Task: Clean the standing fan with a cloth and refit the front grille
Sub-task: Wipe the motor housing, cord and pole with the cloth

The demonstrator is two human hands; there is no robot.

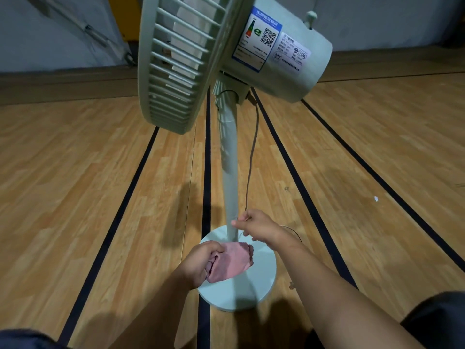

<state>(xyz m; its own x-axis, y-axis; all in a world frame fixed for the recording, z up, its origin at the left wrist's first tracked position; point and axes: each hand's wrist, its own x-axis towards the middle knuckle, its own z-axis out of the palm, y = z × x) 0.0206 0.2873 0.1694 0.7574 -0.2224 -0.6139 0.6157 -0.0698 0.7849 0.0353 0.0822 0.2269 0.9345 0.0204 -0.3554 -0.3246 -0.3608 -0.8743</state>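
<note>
Left hand (pixel 201 263) is curled tight round a bunched-up pink cloth (pixel 231 261), holding it right down on the pale green round base (pixel 241 290) of the standing fan, just in front of where the pole meets it; right hand (pixel 254 226) is a bit higher up, beside the pale green upright pole (pixel 229 172), fingers pinched together on the thin brown power cord (pixel 251 159) that hangs down from under the motor housing; honestly can't tell if that hand touches the pole itself or only sits next to it. The fan's slatted pale green cage (pixel 176 64) is up top, tilted and facing off to the left, white blades showing through the slats; the chunky motor housing (pixel 289 61) behind it has a blue-edged energy label (pixel 259 39) with a QR code stuck on the side. Whole thing stands on a wooden plank floor (pixel 75 185) with black lines (pixel 206 159) running across it; grey wall (pixel 50 34) at the back.
</note>
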